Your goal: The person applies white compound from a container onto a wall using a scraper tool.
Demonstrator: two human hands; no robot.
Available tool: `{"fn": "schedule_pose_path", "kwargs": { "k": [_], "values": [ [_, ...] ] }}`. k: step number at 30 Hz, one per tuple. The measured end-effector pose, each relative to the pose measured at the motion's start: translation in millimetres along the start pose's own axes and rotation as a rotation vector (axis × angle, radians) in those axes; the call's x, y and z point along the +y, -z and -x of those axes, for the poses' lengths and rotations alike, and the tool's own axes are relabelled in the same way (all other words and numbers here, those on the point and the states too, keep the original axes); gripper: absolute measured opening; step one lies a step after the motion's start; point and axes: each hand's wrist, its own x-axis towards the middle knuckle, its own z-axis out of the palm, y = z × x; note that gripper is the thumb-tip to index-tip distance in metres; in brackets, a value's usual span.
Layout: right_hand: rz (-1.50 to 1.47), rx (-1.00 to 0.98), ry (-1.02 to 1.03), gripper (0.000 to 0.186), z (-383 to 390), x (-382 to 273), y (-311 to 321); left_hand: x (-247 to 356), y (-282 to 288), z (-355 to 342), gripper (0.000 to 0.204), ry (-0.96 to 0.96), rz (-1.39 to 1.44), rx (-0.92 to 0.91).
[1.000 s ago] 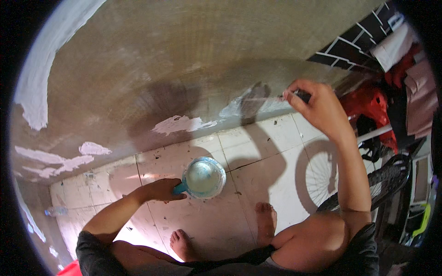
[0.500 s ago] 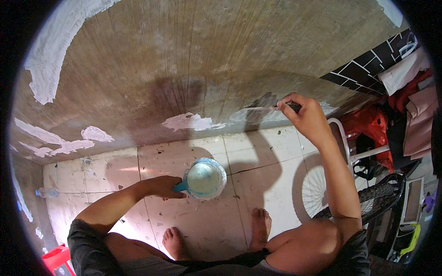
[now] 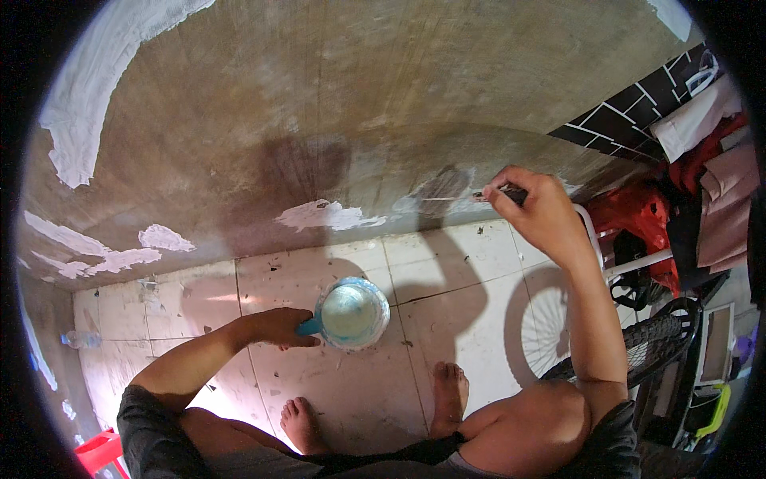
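Note:
My left hand (image 3: 284,326) grips the handle of a round, light-blue plastic container (image 3: 348,313) with whitish residue and pale contents, held above the tiled floor. My right hand (image 3: 533,206) holds a putty knife (image 3: 503,193) with a dark handle; its thin blade lies level at the lower wall, over a whitish smeared patch, whether touching I cannot tell. The brownish plaster wall (image 3: 343,96) carries white filler patches (image 3: 323,214) along its lower part and at the left.
Bare feet stand on the white tiles (image 3: 399,359). At right are a bicycle tyre (image 3: 666,330), red material (image 3: 634,215), hanging cloths (image 3: 722,207), a white tubular frame (image 3: 638,263) and black tiling (image 3: 614,116). A plastic bottle (image 3: 81,339) and red plastic item (image 3: 100,447) are at left.
The view shifted slightly. My right hand came lower and a little left compared with one second ago, still holding the putty knife at the wall. My left hand keeps the container in much the same place.

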Motion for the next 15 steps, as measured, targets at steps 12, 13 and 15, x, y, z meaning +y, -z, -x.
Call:
{"fn": "schedule_pose_path", "kwargs": {
  "k": [12,13,15],
  "values": [
    [0.035,0.171,0.008,0.028,-32,8,-5,-4,-2,-3,0.061,-0.010,-0.061,-0.024],
    [0.026,0.178,0.019,0.028,-35,10,-5,-5,-2,-4,0.061,-0.019,-0.053,-0.017],
    [0.018,0.200,0.047,0.029,-40,15,-3,0,-1,-3,0.061,0.001,-0.061,-0.039]
  ]
}}
